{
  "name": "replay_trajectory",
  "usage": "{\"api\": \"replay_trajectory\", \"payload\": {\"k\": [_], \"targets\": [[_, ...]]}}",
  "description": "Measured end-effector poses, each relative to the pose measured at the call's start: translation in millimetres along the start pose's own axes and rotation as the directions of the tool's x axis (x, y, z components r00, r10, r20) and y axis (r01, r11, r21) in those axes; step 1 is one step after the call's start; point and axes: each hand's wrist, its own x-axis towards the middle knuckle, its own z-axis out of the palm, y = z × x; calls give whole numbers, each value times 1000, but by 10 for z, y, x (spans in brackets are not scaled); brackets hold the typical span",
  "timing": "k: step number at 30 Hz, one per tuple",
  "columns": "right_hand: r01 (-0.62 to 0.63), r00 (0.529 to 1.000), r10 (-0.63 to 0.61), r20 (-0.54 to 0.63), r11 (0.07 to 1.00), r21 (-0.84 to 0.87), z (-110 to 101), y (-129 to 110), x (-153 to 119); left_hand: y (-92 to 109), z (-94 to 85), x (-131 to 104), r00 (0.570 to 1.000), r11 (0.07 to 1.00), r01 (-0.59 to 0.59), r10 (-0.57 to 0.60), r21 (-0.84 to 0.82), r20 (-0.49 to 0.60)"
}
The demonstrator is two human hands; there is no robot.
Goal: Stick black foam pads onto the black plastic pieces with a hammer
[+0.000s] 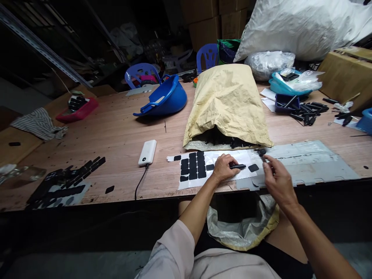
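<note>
My left hand [224, 167] rests on a white backing sheet [215, 155], its fingers closed round one end of a black pen-like part [238, 166]. My right hand [277, 180] is to the right, over the edge of a grey sheet, and pinches a thin dark tool with a round black head [262, 152]. Rows of black rounded pads [193, 166] lie on the left of the white sheet. One loose black pad [253, 167] sits between my hands. Behind them a yellow sack [229, 100] lies with its mouth open, dark parts inside.
A white power bank [148, 152] with a cable is left of the sheet. Further off stand a blue basin [168, 97] and a small navy box [287, 104] beside black parts. The grey sheet [314, 164] covers the table's right front. An open sack [244, 232] is in my lap.
</note>
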Motion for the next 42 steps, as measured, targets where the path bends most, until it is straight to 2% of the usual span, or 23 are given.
{"api": "replay_trajectory", "payload": {"k": [4, 8, 12, 18, 23, 27, 30, 33, 37, 42], "targets": [[113, 990, -115, 78, 993, 31, 203, -129, -270, -5, 3, 33, 1000, 1000, 8, -8, -8, 25], [181, 979, -177, 97, 983, -42, 279, -244, -398, -19, 21, 54, 999, 1000, 18, -18, -8, 31], [181, 978, -163, 130, 973, -145, 291, -257, -444, -15, 35, 45, 1000, 1000, 12, -12, 9, 11], [169, 985, -164, 46, 976, -138, 248, -197, -430, 12, 29, 30, 1000, 1000, 13, -13, -10, 10], [168, 985, -159, 61, 968, -185, 254, -154, -428, 33, 22, 28, 999, 999, 32, -32, -9, 6], [178, 977, -201, -66, 951, -254, 68, -11, -145, 39, 21, 34, 999, 1000, 30, -30, -1, 28], [17, 986, -89, -142, 897, -442, -152, 249, 265, 55, 13, 31, 999, 999, 33, -33, 19, 33], [-142, 985, 58, -162, 808, -572, -290, 553, 659, 76, 6, 11, 999, 999, 28, -30, 36, 34], [-241, 971, 181, -159, 738, -631, -241, 724, 886, 75, 17, -5, 999, 998, 15, -17, 65, 35], [-220, 975, 134, -177, 699, -680, -87, 589, 822, 85, -5, 26, 999, 995, 11, -15, 95, 38]]}}
